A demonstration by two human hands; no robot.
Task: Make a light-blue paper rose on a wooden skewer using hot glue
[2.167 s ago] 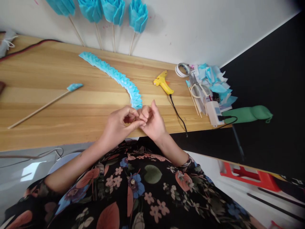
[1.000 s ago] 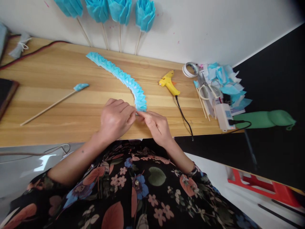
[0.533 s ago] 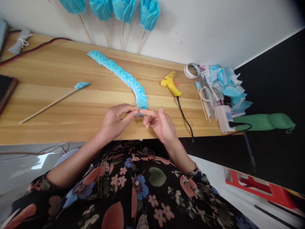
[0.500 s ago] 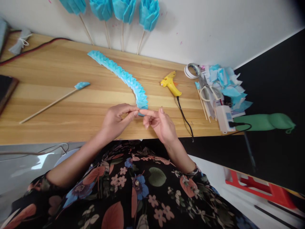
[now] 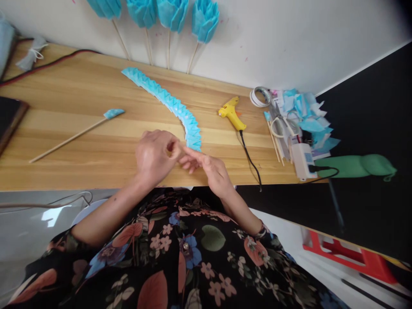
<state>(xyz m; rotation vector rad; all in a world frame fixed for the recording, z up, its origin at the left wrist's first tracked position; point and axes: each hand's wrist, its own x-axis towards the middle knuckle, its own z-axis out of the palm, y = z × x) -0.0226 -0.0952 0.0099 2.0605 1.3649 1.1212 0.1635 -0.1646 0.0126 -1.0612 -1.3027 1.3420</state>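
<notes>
Centrally, above the near edge of the light wooden table, the left hand and the right hand meet, fingers touching. The left hand is curled into a loose fist and the right hand's fingers reach toward it; whether anything is pinched between them cannot be told. Just beyond the hands lies the near end of the long blue chain of folded paper pieces, which curves away toward the white wall. Left of the chain rests a thin wooden stick with a blue paper tip. Right of the chain lies a yellow hot-glue gun with a black cord, and farther right a roll of white tape and a heap of blue paper scraps. Behind the chain, four blue paper flowers on sticks lean against the wall.
</notes>
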